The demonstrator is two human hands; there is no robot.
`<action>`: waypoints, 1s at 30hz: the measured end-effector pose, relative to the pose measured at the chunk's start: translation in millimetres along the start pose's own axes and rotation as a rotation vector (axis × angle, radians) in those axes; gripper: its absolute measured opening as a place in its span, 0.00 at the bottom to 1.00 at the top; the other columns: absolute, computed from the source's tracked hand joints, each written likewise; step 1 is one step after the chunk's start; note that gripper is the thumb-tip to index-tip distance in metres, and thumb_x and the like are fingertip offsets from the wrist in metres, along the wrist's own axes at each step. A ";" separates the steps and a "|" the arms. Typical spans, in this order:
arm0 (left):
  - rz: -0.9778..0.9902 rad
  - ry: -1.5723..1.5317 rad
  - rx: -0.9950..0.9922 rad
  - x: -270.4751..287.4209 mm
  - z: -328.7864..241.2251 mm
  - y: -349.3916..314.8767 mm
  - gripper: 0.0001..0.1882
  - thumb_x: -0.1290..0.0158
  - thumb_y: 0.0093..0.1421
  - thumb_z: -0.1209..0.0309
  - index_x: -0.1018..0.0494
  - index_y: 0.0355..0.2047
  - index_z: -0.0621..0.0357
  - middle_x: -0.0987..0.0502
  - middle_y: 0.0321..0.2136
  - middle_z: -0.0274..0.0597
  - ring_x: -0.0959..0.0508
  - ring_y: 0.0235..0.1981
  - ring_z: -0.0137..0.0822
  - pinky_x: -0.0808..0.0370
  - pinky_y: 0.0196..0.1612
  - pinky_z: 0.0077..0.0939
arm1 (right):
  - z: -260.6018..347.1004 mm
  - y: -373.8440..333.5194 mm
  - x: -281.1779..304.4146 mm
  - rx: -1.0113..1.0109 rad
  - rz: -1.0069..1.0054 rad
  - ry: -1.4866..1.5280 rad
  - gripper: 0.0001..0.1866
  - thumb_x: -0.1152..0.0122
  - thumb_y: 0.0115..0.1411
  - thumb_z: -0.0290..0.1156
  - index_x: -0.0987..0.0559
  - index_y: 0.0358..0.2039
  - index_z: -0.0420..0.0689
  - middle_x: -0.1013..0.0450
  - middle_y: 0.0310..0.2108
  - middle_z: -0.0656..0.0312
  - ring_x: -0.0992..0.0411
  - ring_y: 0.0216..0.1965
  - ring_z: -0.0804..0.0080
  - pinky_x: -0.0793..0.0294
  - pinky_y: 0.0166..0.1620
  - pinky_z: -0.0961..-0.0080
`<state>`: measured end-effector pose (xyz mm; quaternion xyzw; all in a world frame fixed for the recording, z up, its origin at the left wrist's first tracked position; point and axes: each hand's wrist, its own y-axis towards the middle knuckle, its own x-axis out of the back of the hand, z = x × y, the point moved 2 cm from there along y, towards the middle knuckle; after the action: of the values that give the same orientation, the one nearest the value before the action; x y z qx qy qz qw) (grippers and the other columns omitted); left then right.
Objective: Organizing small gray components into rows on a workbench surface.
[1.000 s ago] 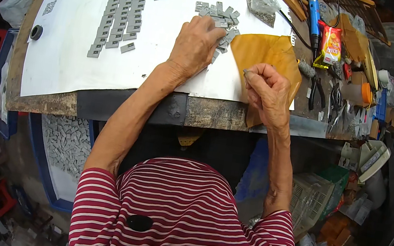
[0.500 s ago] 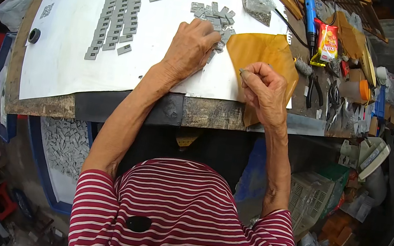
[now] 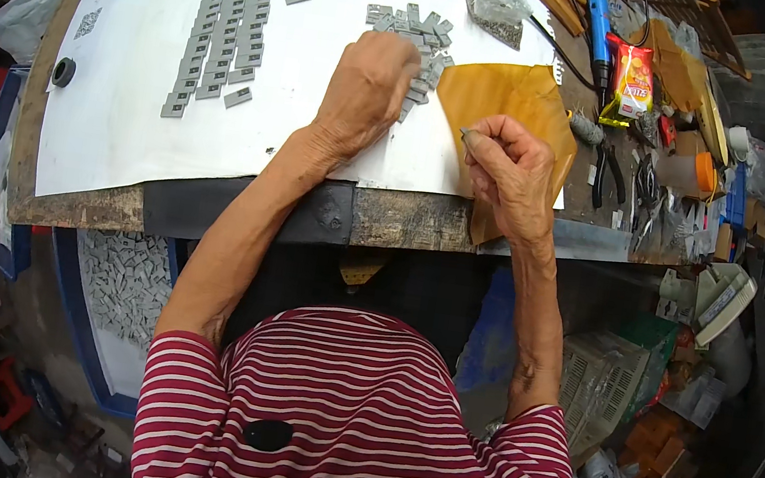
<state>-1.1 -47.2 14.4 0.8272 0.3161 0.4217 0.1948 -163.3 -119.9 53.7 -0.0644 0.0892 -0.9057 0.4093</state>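
My left hand [image 3: 364, 95] is over the white sheet [image 3: 125, 125], right beside a loose pile of small grey rectangular pieces [image 3: 422, 25]. Its fingers curl downward and are blurred, so whatever lies under them is hidden. Above a brown paper sheet [image 3: 492, 88], my right hand [image 3: 517, 175] is closed, with thumb and forefinger pinching a small grey piece [image 3: 467, 134]. That piece is too small to name its kind. Farther left, several columns of similar grey pieces [image 3: 227, 22] lie in neat overlapping rows.
A clear bag of tiny parts [image 3: 497, 16] lies beyond the pile. On the right are a blue corded tool [image 3: 600, 25], a red snack packet [image 3: 632, 83] and black-handled pliers [image 3: 609, 178]. A black ring [image 3: 64, 71] sits far left; a blue bin [image 3: 96, 365] of grey pieces stands below.
My left hand has shifted slightly left and away from the pile, uncovering a few more pieces. My right hand stays almost in place, still pinching the small piece.
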 end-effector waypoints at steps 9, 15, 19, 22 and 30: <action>0.340 -0.934 0.573 2.0 1.8 -2.2 0.10 0.52 0.58 0.67 0.29 0.32 0.62 0.28 0.20 0.32 0.34 0.19 0.18 0.37 0.22 0.12 | 4.3 9.6 -6.1 0.041 -0.023 -0.042 0.06 0.45 0.54 0.27 0.28 0.26 0.38 0.33 0.17 0.68 0.40 0.14 0.89 0.44 0.15 0.91; 0.397 -1.039 0.555 -1.4 -2.5 -4.6 0.09 0.51 0.57 0.68 0.30 0.33 0.62 0.26 0.21 0.34 0.32 0.19 0.18 0.35 0.21 0.10 | -4.4 16.8 -6.1 0.068 -0.026 -0.074 0.07 0.45 0.55 0.28 0.28 0.25 0.37 0.33 0.17 0.68 0.40 0.15 0.88 0.43 0.16 0.91; 0.410 -1.061 0.553 -0.6 -2.1 -6.1 0.10 0.51 0.57 0.70 0.30 0.35 0.65 0.25 0.23 0.38 0.29 0.19 0.19 0.33 0.21 0.10 | -4.8 16.7 -6.8 0.076 -0.025 -0.097 0.07 0.46 0.55 0.28 0.28 0.25 0.37 0.33 0.17 0.68 0.40 0.15 0.88 0.43 0.16 0.91; 0.454 -1.049 0.579 2.8 -7.0 -4.9 0.13 0.50 0.56 0.70 0.29 0.38 0.66 0.25 0.22 0.37 0.29 0.19 0.20 0.32 0.22 0.10 | -5.1 17.0 -7.3 0.069 -0.029 -0.109 0.07 0.46 0.55 0.28 0.27 0.25 0.37 0.33 0.16 0.68 0.40 0.14 0.89 0.43 0.16 0.91; 0.471 -0.979 0.516 0.0 -7.0 -6.4 0.14 0.48 0.52 0.71 0.27 0.39 0.63 0.26 0.22 0.35 0.29 0.21 0.22 0.31 0.24 0.13 | -5.9 15.8 -6.3 0.055 -0.031 -0.141 0.06 0.46 0.55 0.28 0.27 0.25 0.38 0.34 0.16 0.69 0.40 0.15 0.89 0.42 0.17 0.91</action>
<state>-9.2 -42.1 14.6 0.9936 0.0900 -0.0665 0.0122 -148.7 -124.7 44.3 -0.1182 0.0343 -0.9073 0.4021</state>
